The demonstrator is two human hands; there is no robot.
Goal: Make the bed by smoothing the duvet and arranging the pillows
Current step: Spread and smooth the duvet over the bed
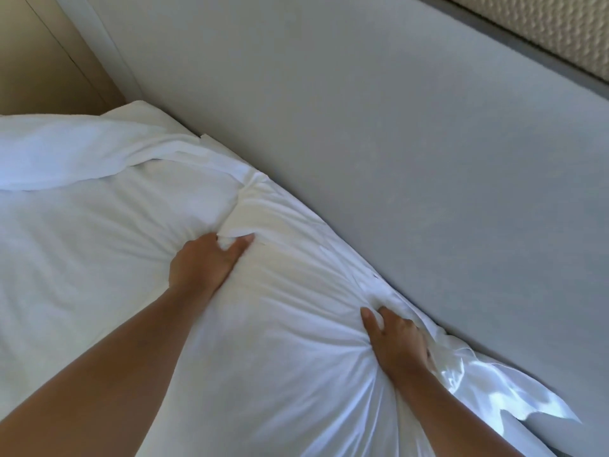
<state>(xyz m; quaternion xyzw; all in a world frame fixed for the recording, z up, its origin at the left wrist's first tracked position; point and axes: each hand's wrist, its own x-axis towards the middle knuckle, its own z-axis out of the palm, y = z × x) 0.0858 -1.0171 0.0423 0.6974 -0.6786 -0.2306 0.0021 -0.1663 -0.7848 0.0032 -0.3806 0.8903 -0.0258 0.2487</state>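
Note:
A plump white pillow [296, 291] lies against the grey headboard, its case creased where I grip it. My left hand [204, 262] is clenched on the pillow's far end, fabric bunched between thumb and fingers. On the pillow's near end, beside the headboard, my right hand [393, 344] pinches a gather of the case. A second white pillow [108, 206] lies to the left, touching the first. A rumpled white sheet or duvet edge [82, 153] is draped over that pillow's top.
The padded grey headboard [395, 143] runs diagonally along the right. A beige wall panel [39, 61] stands at the upper left. Sunlit white fabric [510, 400] lies at the lower right next to the headboard. A textured strip [560, 28] crosses the top right corner.

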